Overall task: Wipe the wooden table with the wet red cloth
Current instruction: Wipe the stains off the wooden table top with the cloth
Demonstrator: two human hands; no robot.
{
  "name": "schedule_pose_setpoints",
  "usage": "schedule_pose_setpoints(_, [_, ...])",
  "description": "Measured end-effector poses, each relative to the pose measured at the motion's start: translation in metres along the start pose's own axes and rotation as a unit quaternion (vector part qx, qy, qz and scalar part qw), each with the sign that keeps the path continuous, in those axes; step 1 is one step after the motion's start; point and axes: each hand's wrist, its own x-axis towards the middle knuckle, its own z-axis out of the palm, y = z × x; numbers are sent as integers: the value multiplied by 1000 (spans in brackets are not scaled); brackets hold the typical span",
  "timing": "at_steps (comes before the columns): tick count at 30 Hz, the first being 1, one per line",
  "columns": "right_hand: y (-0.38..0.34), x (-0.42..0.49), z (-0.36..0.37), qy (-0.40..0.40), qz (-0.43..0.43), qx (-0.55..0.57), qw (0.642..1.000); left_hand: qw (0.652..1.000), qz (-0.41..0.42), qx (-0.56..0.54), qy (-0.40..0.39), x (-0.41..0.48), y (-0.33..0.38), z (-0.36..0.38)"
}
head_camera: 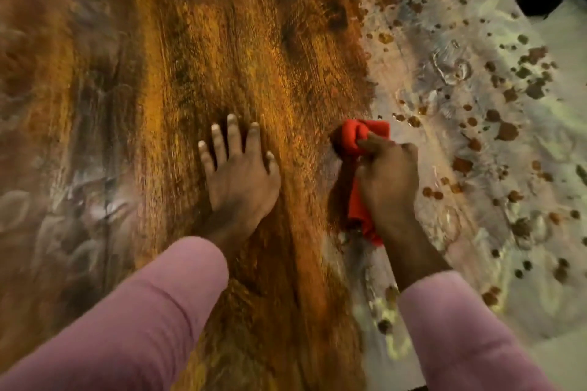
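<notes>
Wooden table: grainy, wet-glossy mid; right edge dull, filmy-pale w/ brown spots. My red cloth: soft fabric.

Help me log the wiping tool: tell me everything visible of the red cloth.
The red cloth is bright, soft fabric, bunched up. The right hand grips it; a rolled wad sticks out in front onto the wooden table, where dark wood meets the pale spotted part. A tail trails back beneath the wrist.
</notes>
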Motion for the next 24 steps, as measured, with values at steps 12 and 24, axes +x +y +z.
schedule_pose_setpoints(12, [17, -46, -7, -9, -85, -40, 996, 997, 26, 63, 21, -54, 10, 26])
schedule_pose_setpoints(24, [41, -98, -22, -47, -141, -59, 987, 997, 30, 68, 31, -56, 9, 28])
